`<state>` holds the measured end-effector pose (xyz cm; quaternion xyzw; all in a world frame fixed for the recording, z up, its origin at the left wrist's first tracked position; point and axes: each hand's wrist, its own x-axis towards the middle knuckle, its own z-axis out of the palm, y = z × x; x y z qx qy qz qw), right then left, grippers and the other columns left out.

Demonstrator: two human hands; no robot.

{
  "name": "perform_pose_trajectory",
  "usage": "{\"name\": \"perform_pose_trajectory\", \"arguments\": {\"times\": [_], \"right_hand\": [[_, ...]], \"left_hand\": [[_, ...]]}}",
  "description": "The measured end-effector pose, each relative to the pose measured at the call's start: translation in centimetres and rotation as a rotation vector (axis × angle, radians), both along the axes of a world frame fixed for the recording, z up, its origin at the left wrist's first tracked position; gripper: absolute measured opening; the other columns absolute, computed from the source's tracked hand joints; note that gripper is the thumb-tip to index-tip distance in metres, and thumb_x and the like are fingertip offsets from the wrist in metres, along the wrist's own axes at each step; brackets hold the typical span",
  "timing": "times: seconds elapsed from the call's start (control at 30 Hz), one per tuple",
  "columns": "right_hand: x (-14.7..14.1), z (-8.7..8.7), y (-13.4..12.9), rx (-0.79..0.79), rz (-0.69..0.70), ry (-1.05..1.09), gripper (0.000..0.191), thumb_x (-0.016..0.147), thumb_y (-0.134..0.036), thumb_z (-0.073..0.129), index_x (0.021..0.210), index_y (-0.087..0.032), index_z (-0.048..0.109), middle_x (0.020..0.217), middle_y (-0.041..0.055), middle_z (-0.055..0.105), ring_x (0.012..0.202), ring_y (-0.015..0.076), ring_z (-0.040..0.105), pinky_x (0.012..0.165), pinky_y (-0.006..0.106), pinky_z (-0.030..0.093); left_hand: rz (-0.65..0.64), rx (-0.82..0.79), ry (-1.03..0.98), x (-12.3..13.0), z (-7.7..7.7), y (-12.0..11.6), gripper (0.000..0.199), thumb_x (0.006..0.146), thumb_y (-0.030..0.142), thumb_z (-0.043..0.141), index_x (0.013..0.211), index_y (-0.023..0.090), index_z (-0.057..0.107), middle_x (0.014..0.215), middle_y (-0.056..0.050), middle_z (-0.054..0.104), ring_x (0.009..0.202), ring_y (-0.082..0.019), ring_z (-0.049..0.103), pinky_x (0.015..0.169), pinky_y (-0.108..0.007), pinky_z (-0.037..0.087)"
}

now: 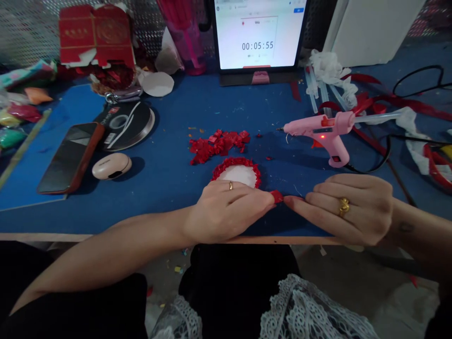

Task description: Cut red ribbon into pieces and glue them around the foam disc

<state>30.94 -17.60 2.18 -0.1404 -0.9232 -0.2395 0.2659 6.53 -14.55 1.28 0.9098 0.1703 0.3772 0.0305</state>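
My left hand is closed, with a small red ribbon piece pinched between its thumb and forefinger. From the right, my right hand reaches its fingertips to the other end of that piece, its remaining fingers curled in. Just behind my left hand lies a white disc edged with red ruffled ribbon; my hand covers its front part. Beyond the disc is a loose pile of folded red ribbon pieces. A pink glue gun with a lit red light rests on the table behind my right hand.
Left on the blue table are a phone, an earbud case and a ribbon spool. A tablet showing a timer stands at the back. Glue sticks, red ribbon strips and a black cord lie at right.
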Motion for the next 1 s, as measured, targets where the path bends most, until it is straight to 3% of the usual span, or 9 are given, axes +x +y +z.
{"name": "perform_pose_trajectory", "arguments": {"times": [0.27, 0.57, 0.7, 1.0], "right_hand": [[0.19, -0.58, -0.1, 0.02, 0.001, 0.005, 0.016, 0.091, -0.009, 0.052, 0.096, -0.013, 0.067, 0.066, -0.0012, 0.064, 0.061, 0.01, 0.056, 0.053, 0.028, 0.045], [-0.06, -0.44, -0.18, -0.003, 0.01, 0.014, 0.014, 0.089, -0.008, 0.054, 0.094, -0.009, 0.067, 0.065, -0.0002, 0.062, 0.058, 0.011, 0.055, 0.051, 0.029, 0.044], [-0.06, -0.32, -0.29, -0.006, -0.009, -0.007, 0.014, 0.089, -0.01, 0.055, 0.093, -0.013, 0.068, 0.065, -0.0014, 0.063, 0.059, 0.0106, 0.055, 0.052, 0.029, 0.045], [-0.02, -0.25, -0.32, -0.005, -0.024, 0.015, 0.012, 0.091, -0.012, 0.054, 0.094, -0.014, 0.066, 0.065, -0.0018, 0.063, 0.06, 0.0098, 0.055, 0.054, 0.028, 0.044]], "left_hand": [[-0.039, 0.022, 0.042, -0.26, -0.04, 0.12, 0.006, 0.083, 0.013, 0.067, 0.088, 0.017, 0.065, 0.082, 0.005, 0.076, 0.074, -0.005, 0.07, 0.079, -0.013, 0.055], [-0.052, 0.015, 0.086, -0.43, -0.04, 0.16, 0.005, 0.085, 0.015, 0.066, 0.089, 0.017, 0.066, 0.086, 0.004, 0.076, 0.08, -0.005, 0.071, 0.082, -0.013, 0.054], [-0.07, 0.013, 0.065, -0.42, -0.04, 0.19, 0.008, 0.083, 0.013, 0.067, 0.09, 0.016, 0.066, 0.087, 0.003, 0.077, 0.082, -0.006, 0.071, 0.084, -0.014, 0.054], [-0.226, 0.023, 0.041, -0.75, -0.09, 0.86, 0.013, 0.081, 0.01, 0.069, 0.093, 0.011, 0.067, 0.092, -0.004, 0.077, 0.085, -0.012, 0.073, 0.078, -0.02, 0.059]]}}
